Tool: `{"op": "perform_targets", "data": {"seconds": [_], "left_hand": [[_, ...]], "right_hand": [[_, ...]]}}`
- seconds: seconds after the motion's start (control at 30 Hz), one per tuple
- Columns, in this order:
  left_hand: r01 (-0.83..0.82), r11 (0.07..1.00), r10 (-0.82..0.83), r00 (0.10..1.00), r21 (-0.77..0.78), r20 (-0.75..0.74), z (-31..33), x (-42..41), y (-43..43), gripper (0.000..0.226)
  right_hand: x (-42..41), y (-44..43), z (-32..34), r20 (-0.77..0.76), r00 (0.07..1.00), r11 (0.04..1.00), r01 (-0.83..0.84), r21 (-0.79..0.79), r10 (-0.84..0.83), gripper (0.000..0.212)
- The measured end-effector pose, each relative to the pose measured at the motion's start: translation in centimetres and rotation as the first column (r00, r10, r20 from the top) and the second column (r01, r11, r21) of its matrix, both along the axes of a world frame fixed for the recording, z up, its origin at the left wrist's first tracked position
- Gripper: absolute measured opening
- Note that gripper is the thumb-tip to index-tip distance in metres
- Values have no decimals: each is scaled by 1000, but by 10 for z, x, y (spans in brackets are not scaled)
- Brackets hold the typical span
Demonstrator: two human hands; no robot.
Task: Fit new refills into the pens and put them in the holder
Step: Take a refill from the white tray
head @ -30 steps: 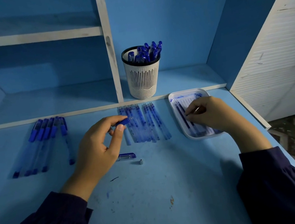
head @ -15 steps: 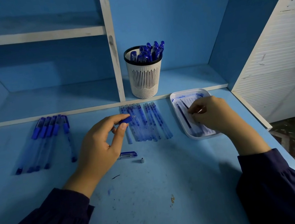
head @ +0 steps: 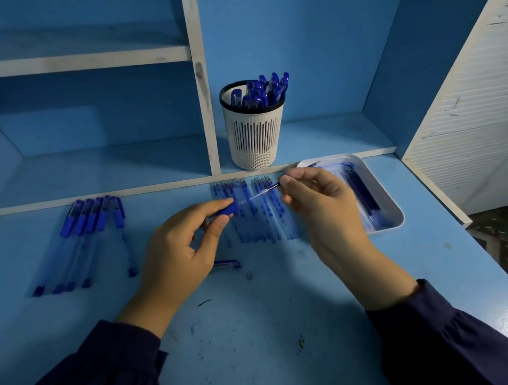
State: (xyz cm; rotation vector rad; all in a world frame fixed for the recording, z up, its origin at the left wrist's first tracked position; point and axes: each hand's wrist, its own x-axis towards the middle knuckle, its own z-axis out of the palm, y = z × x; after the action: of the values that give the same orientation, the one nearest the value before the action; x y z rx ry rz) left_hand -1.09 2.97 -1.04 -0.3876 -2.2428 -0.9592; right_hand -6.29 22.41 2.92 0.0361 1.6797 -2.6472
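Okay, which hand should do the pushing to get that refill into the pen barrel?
Probably the right. The right hand pinches the refill, whose tip points at the open end of the barrel; the left hand grips that barrel and can simply steady it.

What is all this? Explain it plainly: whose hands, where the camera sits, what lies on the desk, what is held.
No machine here: a person works bare-handed, and the one picture comes from a head-worn camera looking down at a blue desk. The left hand holds a clear pen barrel; the right hand pinches a thin refill, pointed at the barrel. On the desk lie capped pens at the left, thin clear tubes in the middle, a white tray of refills at the right, and a loose cap and small tip near the left hand. The white holder on the shelf behind holds several pens.
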Motion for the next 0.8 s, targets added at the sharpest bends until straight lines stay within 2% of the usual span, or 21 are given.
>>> {"op": "perform_targets", "data": {"seconds": [0.33,0.47,0.57,0.7,0.8], "left_hand": [[16,1000,-16,1000,-12,-3,-1,-1,-1,28],[6,1000,-6,1000,-6,-14,-2,-2,-3,27],[-9,1000,9,1000,-25,-29,-2,-2,-2,27],[12,1000,-13,999,-24,-35,-2,-2,-2,24],[5,999,-8,998,-44,-61,-1,-2,-1,25]], "right_hand": [[1,-4,-5,-56,998,999,23,28,-21,12],[4,0,-2,-237,970,986,80,149,-43,10],[12,-2,0,-368,930,962,84,260,18,9],[22,-12,-7,-422,896,928,35,371,135,13],[22,-14,-10,-423,900,908,88,411,104,12]]}}
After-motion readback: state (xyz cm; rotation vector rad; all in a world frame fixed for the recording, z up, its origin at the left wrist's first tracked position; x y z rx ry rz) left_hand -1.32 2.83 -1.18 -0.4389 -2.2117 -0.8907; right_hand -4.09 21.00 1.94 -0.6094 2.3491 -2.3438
